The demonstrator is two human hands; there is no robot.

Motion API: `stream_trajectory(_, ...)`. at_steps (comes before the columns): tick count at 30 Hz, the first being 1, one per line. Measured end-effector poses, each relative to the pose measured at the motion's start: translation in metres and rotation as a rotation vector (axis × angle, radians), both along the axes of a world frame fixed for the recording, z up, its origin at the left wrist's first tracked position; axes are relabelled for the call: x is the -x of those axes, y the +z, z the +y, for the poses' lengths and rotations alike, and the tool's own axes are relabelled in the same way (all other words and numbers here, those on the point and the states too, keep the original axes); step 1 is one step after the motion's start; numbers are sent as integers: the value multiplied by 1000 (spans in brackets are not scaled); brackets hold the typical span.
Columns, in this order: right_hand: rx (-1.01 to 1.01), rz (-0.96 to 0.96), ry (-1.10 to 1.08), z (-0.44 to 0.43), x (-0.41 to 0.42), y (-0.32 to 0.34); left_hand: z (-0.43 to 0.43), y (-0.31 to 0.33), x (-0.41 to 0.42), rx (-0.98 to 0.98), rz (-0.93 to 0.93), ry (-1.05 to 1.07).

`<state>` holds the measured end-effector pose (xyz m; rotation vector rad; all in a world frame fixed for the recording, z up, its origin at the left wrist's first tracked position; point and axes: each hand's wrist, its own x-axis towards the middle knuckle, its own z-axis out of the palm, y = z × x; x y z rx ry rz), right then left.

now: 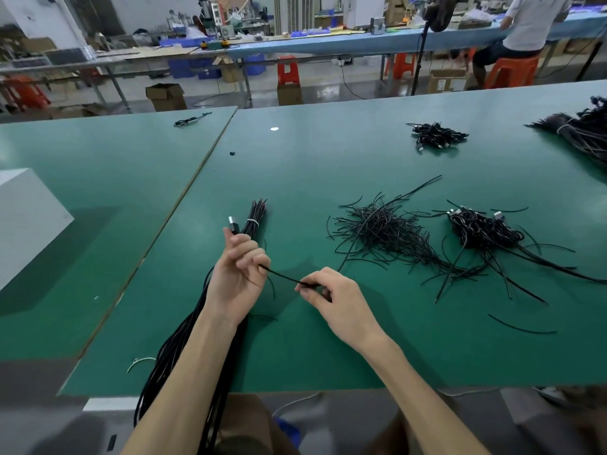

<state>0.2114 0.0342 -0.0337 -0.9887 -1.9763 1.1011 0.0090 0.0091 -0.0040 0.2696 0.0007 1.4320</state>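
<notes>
My left hand (238,274) grips a black USB cable (282,276); its silver plug (232,223) sticks up above my fingers. A short stretch of the cable runs taut to my right hand (331,298), which pinches it between thumb and fingers. Just behind my left hand lies a long bundle of black cables (254,218), tied with a white band, trailing off the table's near edge under my left forearm.
On the green table (328,165) lie a heap of loose black ties (381,228), a pile of coiled cables (483,229), a smaller pile (433,134) farther back and another bundle (578,129) at far right. A white box (26,218) stands at left.
</notes>
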Motion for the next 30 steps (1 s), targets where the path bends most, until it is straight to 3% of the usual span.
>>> stream_trajectory(2,8,17,-54,1,0,0,0,-3,4,-19,62,38)
stream_trajectory(3,11,32,-84,2,0,0,0,-4,4,-16,193,66)
stream_trajectory(5,34,90,-142,4,-1,2,0,-4,-4,12,639,186)
stream_trajectory(8,66,136,-190,4,-4,4,1,-14,-28,13,1523,465)
stream_trajectory(10,55,95,-188,5,-5,2,2,-24,-44,-144,1869,593)
stream_trajectory(12,87,117,-192,6,-5,1,0,-30,-53,-277,2098,679)
stream_trajectory(15,123,216,-207,7,-6,0,-1,-30,-56,-336,2279,808)
stream_trajectory(20,147,340,-182,6,-6,1,-1,-26,-59,-357,2419,858)
stream_trajectory(25,140,303,-163,3,-3,3,1,-29,-58,-330,2363,1004)
stream_trajectory(30,139,231,-140,3,-5,5,0,-29,-52,-259,2309,928)
